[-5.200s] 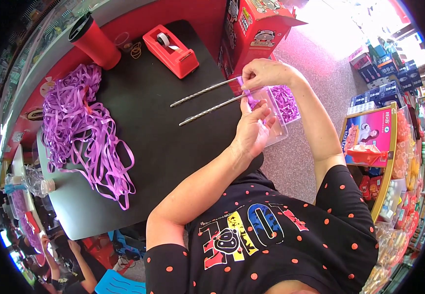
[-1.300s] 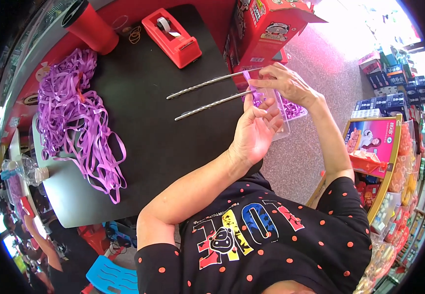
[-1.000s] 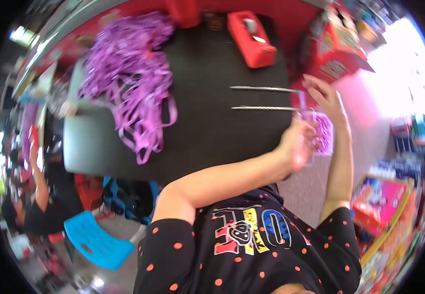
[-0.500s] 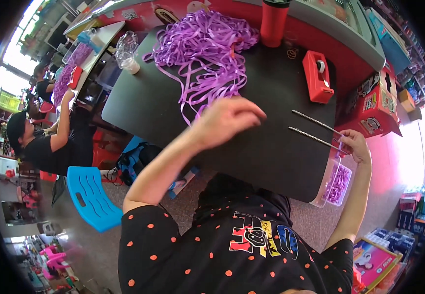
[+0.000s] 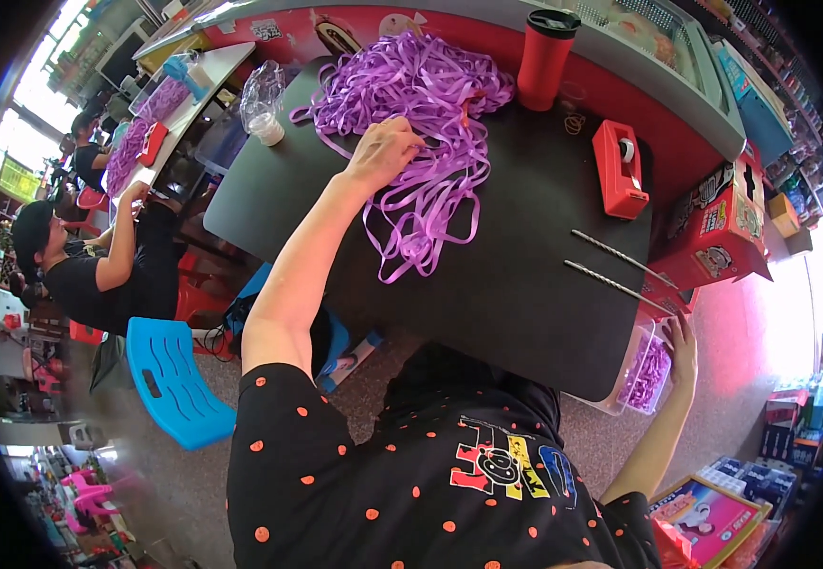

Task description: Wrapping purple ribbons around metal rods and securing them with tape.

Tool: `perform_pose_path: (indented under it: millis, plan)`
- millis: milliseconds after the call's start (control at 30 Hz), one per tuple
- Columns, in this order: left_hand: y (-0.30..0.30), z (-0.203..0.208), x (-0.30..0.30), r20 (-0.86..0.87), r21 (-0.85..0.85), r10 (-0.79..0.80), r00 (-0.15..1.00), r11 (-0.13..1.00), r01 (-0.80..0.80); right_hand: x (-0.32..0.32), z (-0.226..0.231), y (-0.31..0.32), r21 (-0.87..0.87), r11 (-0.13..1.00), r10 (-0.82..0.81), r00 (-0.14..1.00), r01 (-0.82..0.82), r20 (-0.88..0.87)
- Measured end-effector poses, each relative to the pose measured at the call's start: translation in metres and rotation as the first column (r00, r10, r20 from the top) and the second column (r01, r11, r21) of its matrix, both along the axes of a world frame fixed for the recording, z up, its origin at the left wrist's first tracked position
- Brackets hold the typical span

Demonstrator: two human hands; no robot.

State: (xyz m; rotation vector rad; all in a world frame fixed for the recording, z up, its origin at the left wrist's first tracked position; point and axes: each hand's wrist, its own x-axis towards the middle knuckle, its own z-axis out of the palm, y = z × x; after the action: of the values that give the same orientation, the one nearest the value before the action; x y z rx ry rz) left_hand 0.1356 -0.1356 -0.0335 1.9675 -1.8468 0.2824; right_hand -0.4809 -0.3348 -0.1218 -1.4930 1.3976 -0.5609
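Clear bin [image 5: 635, 408] holds purple pieces [image 5: 648, 375]; right hand [image 5: 682, 351] near, fingers apart; left hand [image 5: 383, 155] (grip unclear) on ribbons [image 5: 440, 119].

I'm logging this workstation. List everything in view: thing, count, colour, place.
Table: one, black, centre
Ribbon: one heap, purple, table's far side
Tumbler: one, red, black lid, right of ribbon
Rubber bands: count unclear, tan, near tumbler
Tape dispenser: one, red, table's right
Twisted rods: two, silver, across table's right edge
Clear box: at least one, transparent, table's near right corner
Purple pieces: many, purple, inside clear box
Carton: one, red, beyond table's right
Stool: one, blue, left
Co-workers: at least two, dark-clothed, far left
Stacked boxes: several, dark blue, lower right
Shirt: one, black with red dots, worn
Left hand: one, bare, over ribbon
Right hand: one, bare, beside clear box
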Motion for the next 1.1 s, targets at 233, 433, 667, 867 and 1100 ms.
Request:
perform_pose_path:
  millis: [233,433,667,867,1100]
  plan:
    - [0.028,0.07,-0.024,-0.211,-0.234,-0.012,0.977,0.972,-0.038,0.019,0.037,0.087,-0.303,0.881,-0.259,0.905,0.364,0.337]
    - [0.018,0.196,-0.172,-0.485,-0.152,-0.332,0.809,0.943,0.295,0.079,0.128,0.113,-0.52,0.838,0.281,0.689,0.163,0.669]
    - [-0.05,0.203,-0.287,-0.291,-0.23,-0.785,0.547,0.612,0.756,0.127,0.231,0.12,-0.424,0.905,0.4,0.425,-0.042,0.812]
    - [-0.11,0.175,-0.33,-0.78,0.098,-0.496,0.381,0.504,0.858,0.067,0.235,0.101,-0.511,0.86,0.076,0.99,-0.004,0.121]
    - [-0.195,0.102,-0.379,-0.914,0.099,-0.36,0.19,0.255,0.962,0.036,0.207,0.088,-0.644,0.762,-0.176,0.978,0.065,-0.109]
